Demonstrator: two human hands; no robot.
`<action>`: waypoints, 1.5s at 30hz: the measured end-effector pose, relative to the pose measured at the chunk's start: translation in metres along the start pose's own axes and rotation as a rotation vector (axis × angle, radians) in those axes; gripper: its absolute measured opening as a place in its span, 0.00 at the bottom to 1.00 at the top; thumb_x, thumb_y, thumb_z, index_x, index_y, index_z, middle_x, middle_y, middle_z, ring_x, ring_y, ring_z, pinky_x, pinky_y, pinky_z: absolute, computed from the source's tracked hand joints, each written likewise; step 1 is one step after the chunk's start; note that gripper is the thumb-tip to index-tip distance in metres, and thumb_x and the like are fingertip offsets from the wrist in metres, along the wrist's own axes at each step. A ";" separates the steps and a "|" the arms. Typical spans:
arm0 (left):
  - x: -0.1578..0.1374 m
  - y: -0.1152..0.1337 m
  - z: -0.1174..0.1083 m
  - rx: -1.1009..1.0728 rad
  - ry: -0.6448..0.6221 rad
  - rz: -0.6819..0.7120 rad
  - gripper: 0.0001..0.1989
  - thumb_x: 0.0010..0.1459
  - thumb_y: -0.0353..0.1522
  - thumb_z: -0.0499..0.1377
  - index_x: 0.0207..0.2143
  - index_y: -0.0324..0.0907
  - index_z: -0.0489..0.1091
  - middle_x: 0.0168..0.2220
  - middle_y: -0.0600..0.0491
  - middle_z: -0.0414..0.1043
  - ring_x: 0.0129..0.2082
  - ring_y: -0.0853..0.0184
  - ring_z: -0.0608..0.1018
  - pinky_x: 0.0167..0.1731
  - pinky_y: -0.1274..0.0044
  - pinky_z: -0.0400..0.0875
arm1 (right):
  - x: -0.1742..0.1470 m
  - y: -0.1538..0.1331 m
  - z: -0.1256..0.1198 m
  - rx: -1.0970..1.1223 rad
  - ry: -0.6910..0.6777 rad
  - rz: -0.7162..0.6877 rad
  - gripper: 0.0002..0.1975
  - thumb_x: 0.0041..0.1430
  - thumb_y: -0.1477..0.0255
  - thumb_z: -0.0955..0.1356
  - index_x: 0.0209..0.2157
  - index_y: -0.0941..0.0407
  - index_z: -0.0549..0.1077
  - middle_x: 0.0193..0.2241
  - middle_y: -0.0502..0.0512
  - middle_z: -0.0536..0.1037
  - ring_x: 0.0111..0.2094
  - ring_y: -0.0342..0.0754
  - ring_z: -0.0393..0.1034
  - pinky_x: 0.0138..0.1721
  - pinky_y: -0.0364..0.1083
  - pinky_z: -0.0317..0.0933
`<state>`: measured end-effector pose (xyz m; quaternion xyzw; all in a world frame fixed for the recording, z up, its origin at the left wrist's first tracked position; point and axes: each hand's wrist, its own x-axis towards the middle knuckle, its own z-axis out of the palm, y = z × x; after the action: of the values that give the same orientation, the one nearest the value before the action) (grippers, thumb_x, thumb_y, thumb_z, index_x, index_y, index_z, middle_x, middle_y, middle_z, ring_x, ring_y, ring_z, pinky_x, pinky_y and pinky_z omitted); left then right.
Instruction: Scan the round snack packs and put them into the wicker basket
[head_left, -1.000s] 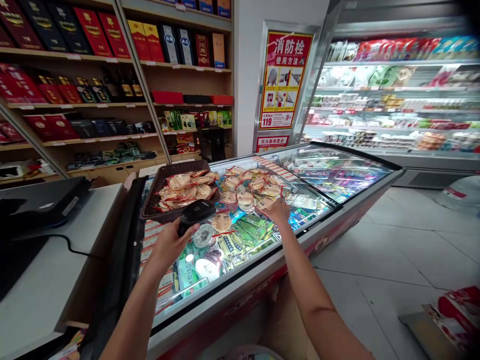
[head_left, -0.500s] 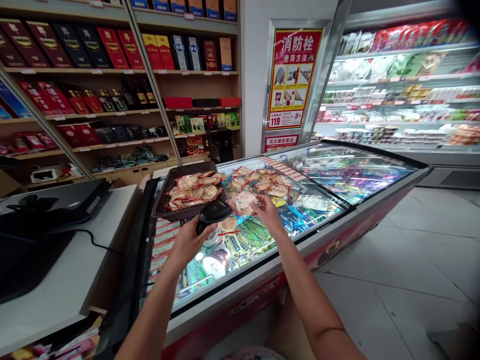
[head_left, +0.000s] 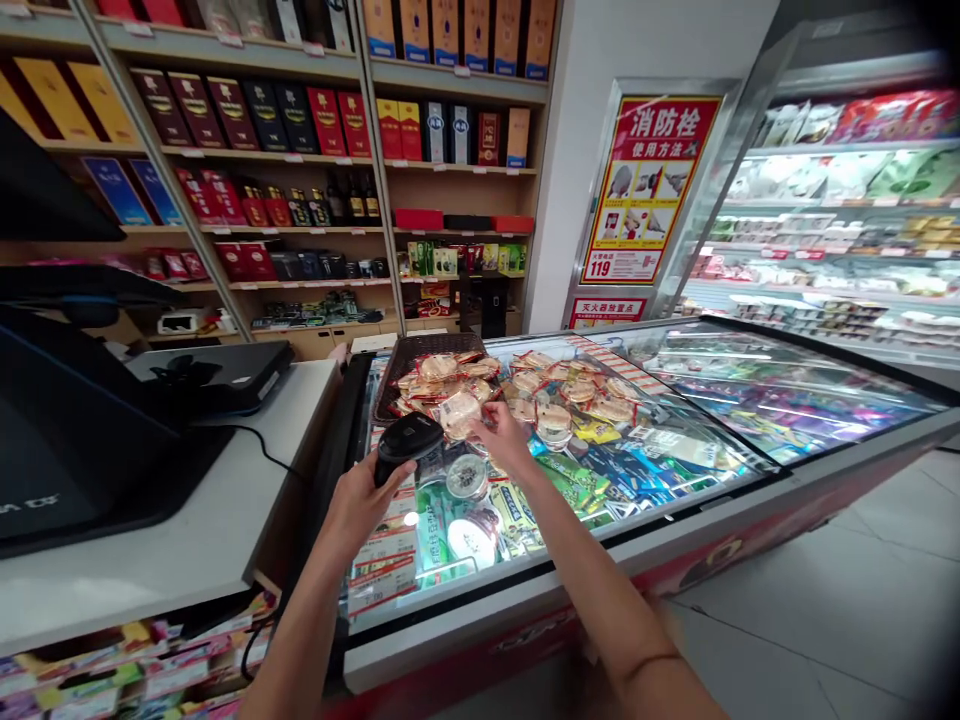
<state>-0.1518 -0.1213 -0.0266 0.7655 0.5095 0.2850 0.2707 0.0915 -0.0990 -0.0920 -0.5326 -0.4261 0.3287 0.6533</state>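
Wrapped round the grip of a black barcode scanner [head_left: 410, 438] is my left hand [head_left: 361, 500], held over the near left part of the freezer. My right hand [head_left: 504, 440] pinches a clear packet of round, pale biscuit-like food [head_left: 458, 413], just past the scanner's front end. The two do not appear to touch. Behind the packet stands a dark woven basket [head_left: 390, 377] heaped with similar red-edged packets [head_left: 441, 368]. More such packets [head_left: 581, 390] lie loose on the glass to the right of the basket.
The glass-topped chest freezer [head_left: 720, 490] stretches to the right, with coloured packs under its lid. A white counter [head_left: 187, 490] with a black terminal [head_left: 82, 420] and a cable is on the left. Shelves of boxes [head_left: 277, 120] stand behind, and a chilled display [head_left: 840, 220] at right.
The view has turned left, bringing more counter and terminal into sight. My right hand has carried the packet left, to beside the basket and nearer the scanner's front.
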 end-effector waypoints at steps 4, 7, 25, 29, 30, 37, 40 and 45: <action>-0.007 -0.027 -0.020 -0.043 0.058 -0.050 0.25 0.55 0.56 0.55 0.30 0.43 0.68 0.22 0.56 0.70 0.25 0.64 0.73 0.27 0.76 0.64 | 0.028 0.007 0.063 -0.101 -0.009 0.017 0.18 0.53 0.67 0.70 0.45 0.53 0.64 0.41 0.53 0.77 0.35 0.46 0.77 0.37 0.48 0.72; -0.011 -0.039 -0.029 -0.074 0.071 -0.079 0.26 0.54 0.56 0.56 0.34 0.42 0.71 0.23 0.55 0.72 0.26 0.62 0.75 0.27 0.76 0.66 | 0.040 -0.001 0.096 -0.192 -0.011 -0.025 0.16 0.57 0.70 0.68 0.46 0.55 0.64 0.40 0.55 0.78 0.37 0.47 0.77 0.43 0.49 0.70; 0.018 0.024 0.031 -0.003 -0.068 0.105 0.23 0.55 0.53 0.55 0.30 0.42 0.68 0.22 0.57 0.68 0.23 0.67 0.69 0.24 0.77 0.58 | -0.032 0.017 -0.075 -0.973 0.091 0.252 0.42 0.39 0.57 0.79 0.53 0.60 0.66 0.47 0.70 0.75 0.54 0.69 0.66 0.52 0.57 0.60; 0.023 0.053 0.055 0.040 -0.143 0.161 0.23 0.55 0.53 0.54 0.32 0.42 0.69 0.20 0.58 0.65 0.22 0.68 0.66 0.23 0.77 0.55 | -0.034 0.023 -0.105 -0.686 0.052 0.234 0.25 0.37 0.64 0.79 0.37 0.53 0.70 0.36 0.55 0.77 0.43 0.59 0.73 0.43 0.52 0.64; 0.023 0.059 0.060 0.044 -0.156 0.179 0.24 0.55 0.53 0.54 0.32 0.42 0.69 0.21 0.58 0.65 0.23 0.68 0.67 0.23 0.77 0.56 | -0.034 0.025 -0.113 -0.615 0.077 0.206 0.21 0.39 0.65 0.77 0.34 0.53 0.69 0.33 0.53 0.76 0.40 0.57 0.73 0.42 0.51 0.64; 0.027 0.096 0.101 0.046 -0.222 0.206 0.23 0.55 0.54 0.54 0.31 0.43 0.67 0.20 0.57 0.68 0.23 0.66 0.71 0.24 0.77 0.58 | -0.048 0.024 -0.138 -0.342 0.437 0.088 0.17 0.52 0.62 0.67 0.40 0.53 0.61 0.39 0.57 0.77 0.40 0.55 0.73 0.41 0.50 0.66; 0.025 0.111 0.113 0.018 -0.256 0.225 0.22 0.56 0.53 0.54 0.32 0.43 0.68 0.20 0.56 0.69 0.23 0.65 0.72 0.24 0.77 0.59 | -0.052 0.020 -0.134 -0.300 0.468 0.082 0.16 0.53 0.61 0.65 0.40 0.52 0.58 0.38 0.58 0.77 0.38 0.55 0.74 0.38 0.50 0.66; 0.019 0.123 0.116 0.018 -0.276 0.250 0.22 0.56 0.53 0.53 0.31 0.43 0.68 0.19 0.56 0.67 0.22 0.66 0.70 0.24 0.77 0.59 | -0.053 0.016 -0.119 -0.279 0.457 0.023 0.13 0.54 0.63 0.64 0.37 0.51 0.56 0.36 0.57 0.76 0.36 0.55 0.74 0.37 0.51 0.67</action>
<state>0.0140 -0.1586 -0.0173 0.8570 0.3710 0.2043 0.2936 0.1780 -0.1916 -0.1270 -0.6828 -0.3026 0.1453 0.6489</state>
